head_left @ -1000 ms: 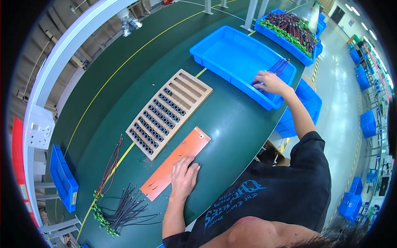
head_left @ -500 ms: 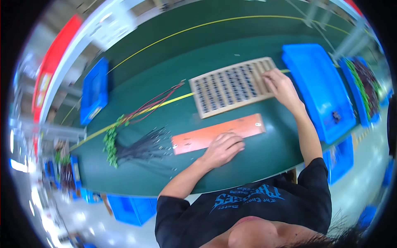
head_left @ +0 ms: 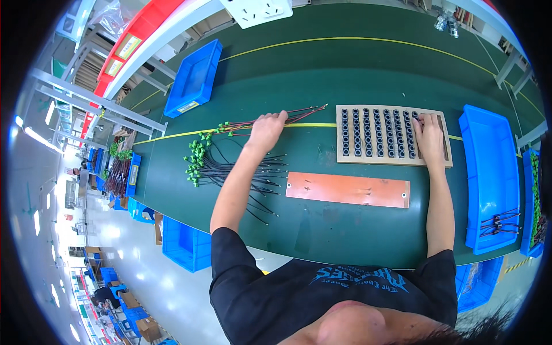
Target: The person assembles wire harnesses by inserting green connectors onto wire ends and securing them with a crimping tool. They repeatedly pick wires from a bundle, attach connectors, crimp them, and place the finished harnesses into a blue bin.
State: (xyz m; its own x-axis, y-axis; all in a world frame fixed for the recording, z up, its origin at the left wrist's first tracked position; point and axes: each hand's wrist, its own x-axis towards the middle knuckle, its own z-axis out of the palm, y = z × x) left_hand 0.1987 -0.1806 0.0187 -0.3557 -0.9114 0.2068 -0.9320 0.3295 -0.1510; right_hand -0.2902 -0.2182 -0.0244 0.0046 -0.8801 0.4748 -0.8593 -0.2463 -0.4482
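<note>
As I watch from afar, the relation I judge decisive is at the left hand (head_left: 267, 132): the red wires (head_left: 308, 114) pass right beneath it, their long axis running left to right, tips slanting up just short of the wooden tray (head_left: 368, 161). That hand is the nearer; its fingers curl over the bundle, but I cannot tell whether they grip. The right hand (head_left: 428, 138) bends its fingertips at the rightmost black round parts (head_left: 377, 134), any pinch hidden from me. On the smooth green table (head_left: 339, 236), an orange strip (head_left: 348, 190) lies below; a blue bin (head_left: 489, 155) stands beside the tray.
</note>
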